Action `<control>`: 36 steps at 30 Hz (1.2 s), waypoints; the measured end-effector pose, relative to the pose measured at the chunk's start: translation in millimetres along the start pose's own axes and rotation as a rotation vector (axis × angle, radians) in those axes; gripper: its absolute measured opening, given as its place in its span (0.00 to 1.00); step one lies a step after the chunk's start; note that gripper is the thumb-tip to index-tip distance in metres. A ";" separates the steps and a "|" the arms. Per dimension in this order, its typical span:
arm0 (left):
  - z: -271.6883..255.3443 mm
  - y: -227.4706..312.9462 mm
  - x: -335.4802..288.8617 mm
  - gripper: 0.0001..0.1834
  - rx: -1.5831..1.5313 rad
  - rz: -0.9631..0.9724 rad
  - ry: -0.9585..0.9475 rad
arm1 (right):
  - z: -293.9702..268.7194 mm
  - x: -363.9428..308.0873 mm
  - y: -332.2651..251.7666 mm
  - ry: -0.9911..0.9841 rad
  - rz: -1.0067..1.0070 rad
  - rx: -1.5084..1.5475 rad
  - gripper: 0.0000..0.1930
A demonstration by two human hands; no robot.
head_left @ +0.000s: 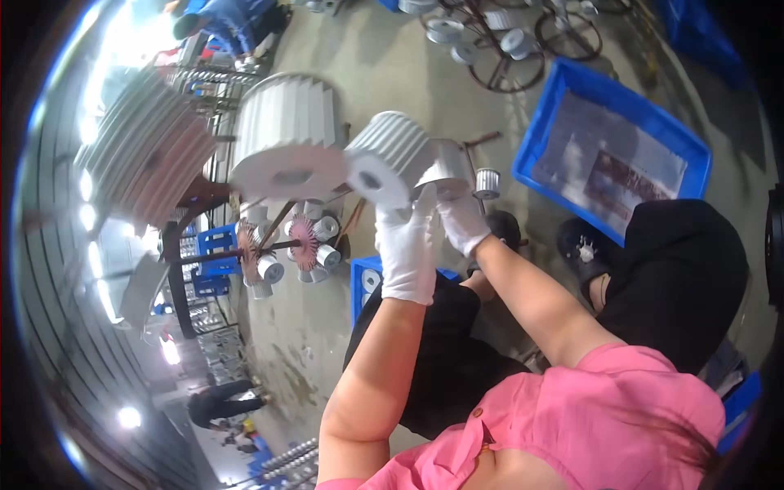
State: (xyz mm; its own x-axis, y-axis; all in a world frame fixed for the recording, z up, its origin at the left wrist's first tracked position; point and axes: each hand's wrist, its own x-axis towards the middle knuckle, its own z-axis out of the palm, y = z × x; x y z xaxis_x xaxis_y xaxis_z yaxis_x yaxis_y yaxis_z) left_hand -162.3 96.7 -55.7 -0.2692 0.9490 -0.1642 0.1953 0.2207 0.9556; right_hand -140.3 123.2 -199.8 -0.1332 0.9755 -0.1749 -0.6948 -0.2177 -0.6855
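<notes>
Both of my hands wear white gloves and reach up to a row of pale grey ribbed cylinders with holes in their flat ends. My left hand [407, 257] is closed at the lower edge of one ribbed cylinder [392, 147], its fingers partly hidden behind the flat end. Just to the right, my right hand [463, 224] grips the underside of a second, smaller-looking cylinder [445, 166]; its fingertips are hidden. A larger-looking ribbed cylinder [286, 122] sits left of my left hand, and another tilted, blurred one [147, 155] lies farther left.
A blue tray [535, 143] lies on the floor to the right. Below the cylinders stand pinkish toothed discs [304, 238] ringed by small cylinders. Round metal racks [508, 72] hold more parts at the back. A blue crate [358, 294] is beside my leg; other people work at left.
</notes>
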 end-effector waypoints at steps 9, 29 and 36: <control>27.9 -18.9 47.0 0.32 0.488 -0.119 -0.085 | 8.3 11.3 33.7 0.144 -0.138 0.474 0.10; 44.3 -4.0 52.8 0.41 0.433 -0.148 -0.072 | 3.7 12.1 41.8 0.112 -0.107 0.245 0.06; 43.8 -2.1 51.8 0.39 0.373 -0.149 -0.094 | 4.9 14.4 40.0 0.082 -0.190 0.035 0.05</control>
State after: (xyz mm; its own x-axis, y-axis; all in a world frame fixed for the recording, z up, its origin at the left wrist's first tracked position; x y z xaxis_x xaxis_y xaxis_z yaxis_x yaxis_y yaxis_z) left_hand -135.4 155.2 -76.9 -0.2359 0.9133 -0.3319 0.4944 0.4069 0.7682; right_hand -173.4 128.7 -226.3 0.0600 0.9929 -0.1029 -0.7261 -0.0274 -0.6871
